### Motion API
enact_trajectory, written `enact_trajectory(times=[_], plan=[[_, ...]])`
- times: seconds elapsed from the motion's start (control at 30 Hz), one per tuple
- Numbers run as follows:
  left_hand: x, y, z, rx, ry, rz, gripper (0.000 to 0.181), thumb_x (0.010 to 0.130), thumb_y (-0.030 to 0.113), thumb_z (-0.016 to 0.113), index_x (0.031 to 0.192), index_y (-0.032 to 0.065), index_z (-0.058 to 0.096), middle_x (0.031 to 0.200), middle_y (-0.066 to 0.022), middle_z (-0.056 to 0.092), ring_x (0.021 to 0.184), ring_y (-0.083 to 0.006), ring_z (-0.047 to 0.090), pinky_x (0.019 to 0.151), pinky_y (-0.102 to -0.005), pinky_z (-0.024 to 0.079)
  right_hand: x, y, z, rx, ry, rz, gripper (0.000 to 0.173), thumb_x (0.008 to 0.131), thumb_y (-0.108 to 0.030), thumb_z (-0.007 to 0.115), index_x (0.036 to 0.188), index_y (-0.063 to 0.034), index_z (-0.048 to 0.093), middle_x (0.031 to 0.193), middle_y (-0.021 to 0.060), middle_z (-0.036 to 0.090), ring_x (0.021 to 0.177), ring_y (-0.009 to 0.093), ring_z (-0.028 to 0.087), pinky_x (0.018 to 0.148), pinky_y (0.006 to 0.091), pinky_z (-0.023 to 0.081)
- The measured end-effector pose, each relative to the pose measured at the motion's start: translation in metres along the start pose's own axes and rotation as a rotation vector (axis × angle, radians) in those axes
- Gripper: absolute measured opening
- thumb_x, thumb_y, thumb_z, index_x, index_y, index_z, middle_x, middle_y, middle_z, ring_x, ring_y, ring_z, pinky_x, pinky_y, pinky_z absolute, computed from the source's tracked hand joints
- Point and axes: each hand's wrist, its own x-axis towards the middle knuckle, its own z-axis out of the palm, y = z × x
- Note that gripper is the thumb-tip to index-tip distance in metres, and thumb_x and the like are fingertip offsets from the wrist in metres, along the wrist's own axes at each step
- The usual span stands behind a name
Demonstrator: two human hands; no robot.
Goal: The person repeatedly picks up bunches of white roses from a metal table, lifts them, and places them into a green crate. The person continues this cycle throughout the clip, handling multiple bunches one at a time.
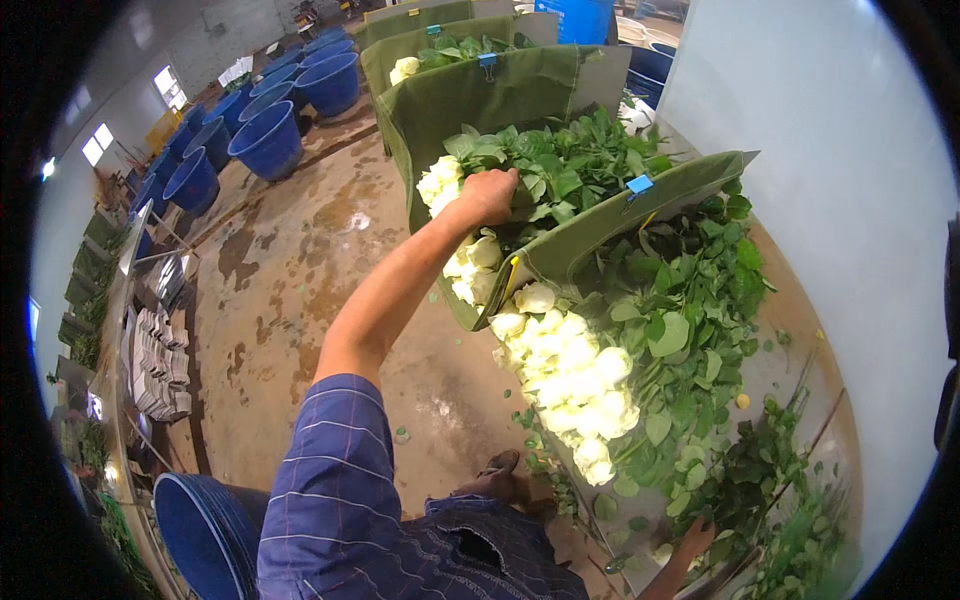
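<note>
My left hand (491, 196) reaches into a green cloth divider (480, 94), its fingers curled among white roses (441, 180) and their leaves (559, 161). Whether a stem is inside the fingers is hidden. Low at the right, my right hand (697, 536) is among dark leafy stems (757, 457); its grip cannot be made out. Between the hands, a heap of white roses (577, 367) lies on the table with blooms toward me and foliage (690, 337) pointing away to the right. A nearer green cloth flap (652, 214) with a blue binder clip (639, 184) separates the two groups.
Further cloth dividers (442, 37) stand beyond, one holding roses. A pale panel (810, 150) rises along the table's right side. Blue tubs (266, 142) line the wet floor at the left. Stacked blue buckets (202, 540) and a pile of white cardboard (161, 367) are nearer.
</note>
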Motion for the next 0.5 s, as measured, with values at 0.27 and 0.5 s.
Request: enact_trajectory(times=[0.27, 0.5], plan=[[0.056, 0.054, 0.001, 0.051, 0.065, 0.085, 0.022, 0.067, 0.014, 0.067, 0.087, 0.0039, 0.061, 0.085, -0.0174, 0.064, 0.081, -0.0362, 0.063, 0.069, -0.0452, 0.051, -0.008, 0.044, 0.000, 0.378, -0.040, -0.240, 0.037, 0.086, -0.018, 0.058, 0.115, 0.0050, 0.056, 0.110, 0.0191, 0.061, 0.096, 0.029, 0.059, 0.081, 0.0406, 0.046], [0.045, -0.065, 0.034, -0.518, 0.008, -0.156, 0.038, 0.089, 0.018, 0.050, 0.125, 0.0073, 0.049, 0.114, -0.0144, 0.057, 0.101, -0.0255, 0.057, 0.086, -0.0391, 0.046, -0.020, -0.048, 0.006, 0.250, -0.099, -0.318, 0.039, 0.082, -0.021, 0.059, 0.116, -0.0009, 0.057, 0.116, 0.0227, 0.057, 0.106, 0.037, 0.056, 0.089, 0.0401, 0.045]])
